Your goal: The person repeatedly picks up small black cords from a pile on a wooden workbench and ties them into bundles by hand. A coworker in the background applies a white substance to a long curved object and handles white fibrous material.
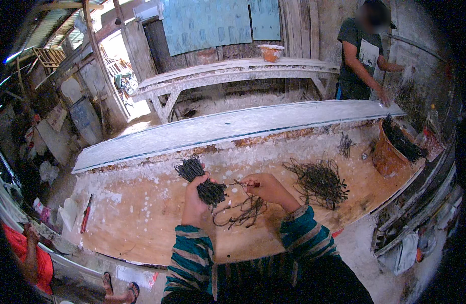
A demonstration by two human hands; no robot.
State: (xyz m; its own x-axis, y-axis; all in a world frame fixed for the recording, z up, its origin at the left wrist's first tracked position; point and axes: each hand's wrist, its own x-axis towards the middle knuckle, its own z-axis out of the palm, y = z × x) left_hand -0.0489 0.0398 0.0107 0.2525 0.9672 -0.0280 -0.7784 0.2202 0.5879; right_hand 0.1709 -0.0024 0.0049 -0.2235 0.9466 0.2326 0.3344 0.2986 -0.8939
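My left hand (194, 195) is wrapped round a thick bundle of thin black cords (211, 193), whose ends stick out on both sides of the fist. Just to its right, my right hand (269, 188) is closed in a pinch on a thin dark cord (238, 183) that reaches toward the bundle. Below the hands, several loose looped cords (245, 215) lie on the wooden tabletop (142, 228). A larger tangled pile of black cords (321, 183) rests to the right of my right hand.
An orange-brown bucket (387, 158) full of black cords stands at the table's right end. A red-handled tool (86, 215) lies at the left. Behind runs a long white board (233, 129), with a co-worker (362, 55) at its far right end. Another person's red sleeve (28, 256) shows lower left.
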